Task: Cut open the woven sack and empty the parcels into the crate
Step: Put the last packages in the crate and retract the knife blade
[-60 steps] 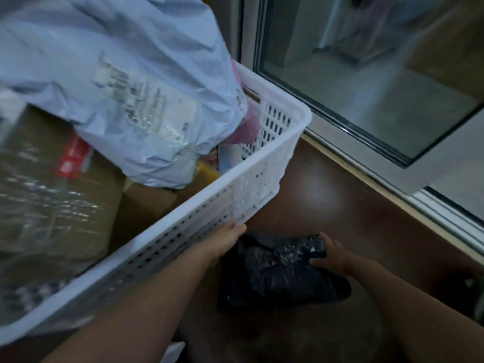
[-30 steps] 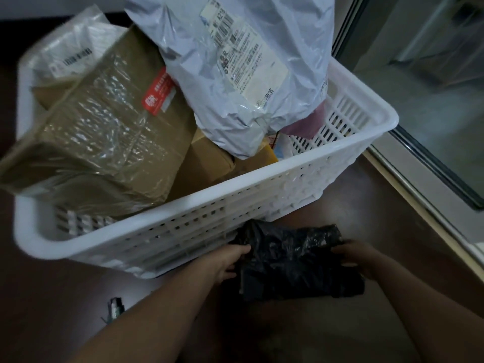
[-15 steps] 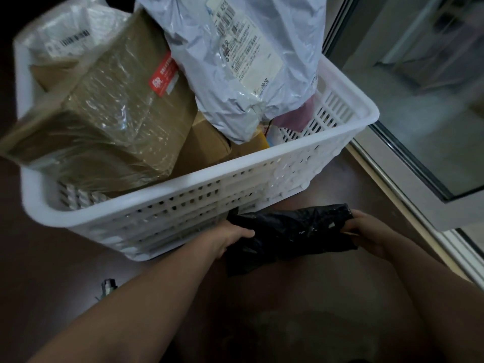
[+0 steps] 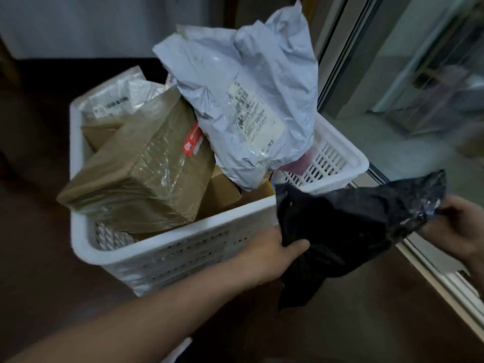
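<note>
The black parcel (image 4: 348,231) has been lifted off the dark floor (image 4: 47,258), where it lay against the near wall of the white crate (image 4: 183,247) half a second ago; it now hangs level with the crate's near right corner, partly overlapping the rim; the left hand (image 4: 272,255) is clenched on the parcel's lower left edge, thumb on top, just in front of the crate's near wall; the right hand (image 4: 461,226) pinches the crumpled right end, well to the right of the crate; the crate already holds a taped brown box (image 4: 141,179), a grey mailer bag (image 4: 241,111) standing above the rim, and a clear-wrapped packet (image 4: 115,100) at the far left corner; the woven sack is not in view; judged from this, a stray parcel is being recovered, and the remaining free space appears to lie at the crate's right side
</note>
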